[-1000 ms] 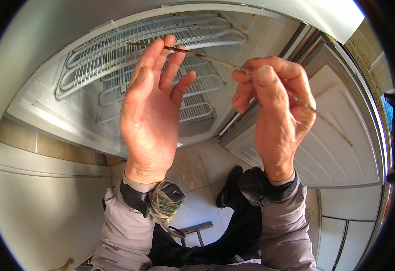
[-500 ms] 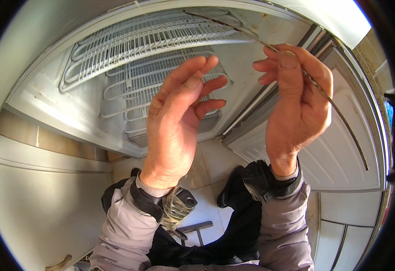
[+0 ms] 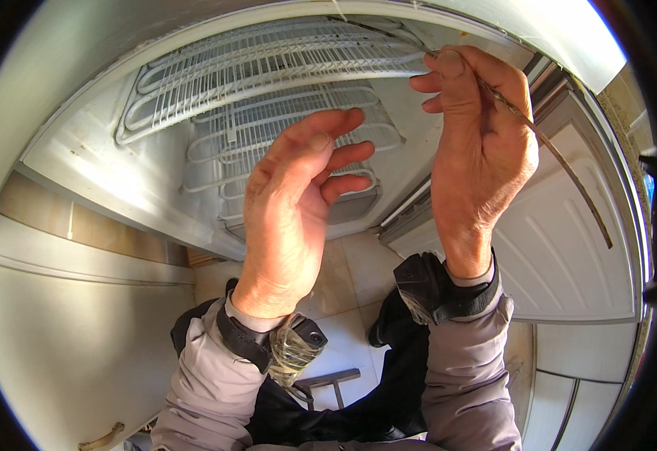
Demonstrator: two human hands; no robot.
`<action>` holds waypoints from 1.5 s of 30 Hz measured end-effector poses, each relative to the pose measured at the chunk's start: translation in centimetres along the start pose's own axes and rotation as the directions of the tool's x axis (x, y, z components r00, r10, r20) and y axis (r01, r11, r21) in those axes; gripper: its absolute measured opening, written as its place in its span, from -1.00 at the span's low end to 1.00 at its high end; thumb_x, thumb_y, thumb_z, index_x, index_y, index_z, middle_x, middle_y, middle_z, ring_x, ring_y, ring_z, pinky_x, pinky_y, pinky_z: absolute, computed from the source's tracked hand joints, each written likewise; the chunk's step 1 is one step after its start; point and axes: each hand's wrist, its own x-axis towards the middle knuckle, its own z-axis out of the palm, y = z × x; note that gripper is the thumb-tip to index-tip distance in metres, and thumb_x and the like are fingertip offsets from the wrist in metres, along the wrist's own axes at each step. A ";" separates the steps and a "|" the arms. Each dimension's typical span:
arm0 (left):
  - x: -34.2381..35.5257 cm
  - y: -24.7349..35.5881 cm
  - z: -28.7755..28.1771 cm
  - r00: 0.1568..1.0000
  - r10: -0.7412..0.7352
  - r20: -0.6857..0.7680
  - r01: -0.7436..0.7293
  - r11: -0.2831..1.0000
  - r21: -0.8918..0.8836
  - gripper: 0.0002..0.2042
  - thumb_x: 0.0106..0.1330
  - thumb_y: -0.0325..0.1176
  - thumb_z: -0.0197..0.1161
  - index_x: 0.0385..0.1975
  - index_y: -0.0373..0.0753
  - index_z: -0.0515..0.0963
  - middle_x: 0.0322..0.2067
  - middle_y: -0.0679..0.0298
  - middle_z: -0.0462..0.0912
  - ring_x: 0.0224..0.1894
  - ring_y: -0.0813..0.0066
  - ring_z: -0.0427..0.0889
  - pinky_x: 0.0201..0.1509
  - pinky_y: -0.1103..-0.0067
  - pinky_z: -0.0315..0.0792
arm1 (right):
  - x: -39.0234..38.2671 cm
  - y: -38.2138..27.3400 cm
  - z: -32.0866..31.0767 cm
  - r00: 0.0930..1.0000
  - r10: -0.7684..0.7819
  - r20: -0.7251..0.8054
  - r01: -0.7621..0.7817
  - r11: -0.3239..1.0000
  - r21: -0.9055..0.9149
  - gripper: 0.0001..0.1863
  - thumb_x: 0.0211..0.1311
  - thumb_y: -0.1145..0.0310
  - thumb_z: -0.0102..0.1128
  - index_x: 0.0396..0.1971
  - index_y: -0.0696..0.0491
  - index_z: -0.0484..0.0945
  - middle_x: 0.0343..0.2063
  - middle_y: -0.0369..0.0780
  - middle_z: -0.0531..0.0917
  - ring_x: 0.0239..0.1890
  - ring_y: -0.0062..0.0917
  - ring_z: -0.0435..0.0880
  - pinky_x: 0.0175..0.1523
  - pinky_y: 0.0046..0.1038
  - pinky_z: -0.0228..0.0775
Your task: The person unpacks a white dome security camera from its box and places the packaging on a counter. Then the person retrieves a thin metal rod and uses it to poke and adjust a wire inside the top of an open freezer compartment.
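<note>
Thin rod: the dark, slightly bent rod (image 3: 572, 177) slants across the upper right, from 12 o'clock down to 3 o'clock, its middle partly hidden by the grasping hand.
Right hand: at 2 o'clock, the right hand (image 3: 482, 139) pinches the rod between thumb and forefinger, the other fingers curled loosely.
Left hand: just off centre toward 10 o'clock, the left hand (image 3: 287, 199) is bare of any object — fingers relaxed and half curled, apart from the rod.
Far tip: at 12 o'clock, near the upper coil rack (image 3: 276, 64); whether they touch, I cannot tell.
Lower coils: the lower coil rack (image 3: 276, 120) sits at 11 o'clock, beyond the left fingertips.
Tail: overlaps the door panel (image 3: 561, 252) at 3 o'clock in this view.
Handling: a light pinch should suit so slender a rod — steer the tip gently around the tubing, mind the trailing tail, and let the free hand steady the length.
</note>
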 end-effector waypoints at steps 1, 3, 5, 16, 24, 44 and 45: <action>0.0 0.1 -0.1 1.000 -0.004 -0.012 0.004 1.000 0.001 -0.58 0.48 -0.22 0.11 0.22 -0.33 0.46 0.24 0.01 0.51 0.13 0.28 0.62 0.06 0.51 0.55 | -0.1 -0.8 0.0 1.000 -0.016 0.026 0.016 1.000 0.017 -0.79 0.50 0.42 0.17 -0.07 0.26 0.60 -0.24 -0.13 0.76 -0.28 -0.53 0.76 -0.23 -0.57 0.52; 0.0 0.2 -0.4 1.000 -0.006 -0.027 0.006 1.000 0.009 -0.59 0.48 -0.23 0.11 0.21 -0.32 0.46 0.24 0.01 0.52 0.12 0.28 0.63 0.04 0.52 0.56 | -0.2 -2.1 0.1 0.999 0.010 0.049 -0.011 1.000 0.026 -0.79 0.50 0.41 0.18 -0.07 0.25 0.61 -0.25 -0.15 0.76 -0.29 -0.54 0.75 -0.23 -0.57 0.52; -0.1 0.3 -0.6 0.999 -0.005 -0.047 0.003 0.999 -0.035 -0.65 0.48 -0.25 0.15 0.14 -0.30 0.54 0.16 0.08 0.59 0.05 0.34 0.67 0.00 0.52 0.58 | -0.1 -2.9 0.4 0.998 0.019 0.055 -0.020 1.000 0.015 -0.80 0.50 0.40 0.18 -0.08 0.24 0.61 -0.27 -0.17 0.76 -0.30 -0.55 0.75 -0.23 -0.58 0.51; -0.2 0.4 -0.8 0.999 -0.015 -0.044 0.013 0.999 -0.031 -0.64 0.48 -0.26 0.12 0.14 -0.34 0.51 0.18 0.04 0.57 0.06 0.32 0.66 0.01 0.51 0.58 | 0.0 -1.1 1.0 0.980 -0.200 0.015 0.198 0.957 -0.212 -0.86 0.43 0.47 0.22 -0.13 0.22 0.60 -0.32 -0.20 0.74 -0.32 -0.55 0.76 -0.18 -0.57 0.56; -0.3 0.2 -0.5 0.999 -0.006 -0.049 0.004 0.999 -0.035 -0.68 0.48 -0.26 0.15 0.07 -0.35 0.56 0.05 0.08 0.65 -0.03 0.35 0.69 -0.01 0.49 0.57 | -1.3 0.1 1.7 0.985 -0.117 0.126 0.147 0.954 -0.262 -0.87 0.28 0.58 0.32 -0.20 0.12 0.62 -0.38 -0.17 0.72 -0.40 -0.43 0.72 -0.23 -0.52 0.55; -0.3 0.6 -1.5 0.995 -0.022 -0.093 0.017 0.998 -0.055 -0.72 0.49 -0.30 0.13 -0.01 -0.36 0.58 -0.04 0.10 0.68 -0.09 0.37 0.70 -0.03 0.48 0.56 | -0.1 -2.7 1.0 0.981 -0.093 0.168 0.124 0.974 -0.189 -0.90 0.40 0.47 0.22 -0.18 0.16 0.60 -0.41 -0.18 0.68 -0.36 -0.46 0.69 -0.17 -0.49 0.50; -0.3 0.6 -1.6 0.996 -0.021 -0.092 0.016 0.998 -0.055 -0.73 0.49 -0.30 0.12 -0.01 -0.36 0.58 -0.04 0.09 0.68 -0.09 0.37 0.70 -0.03 0.49 0.56 | -0.2 -2.6 1.3 0.983 -0.094 0.159 0.122 0.977 -0.176 -0.90 0.40 0.48 0.21 -0.18 0.16 0.60 -0.40 -0.18 0.68 -0.36 -0.46 0.69 -0.17 -0.48 0.50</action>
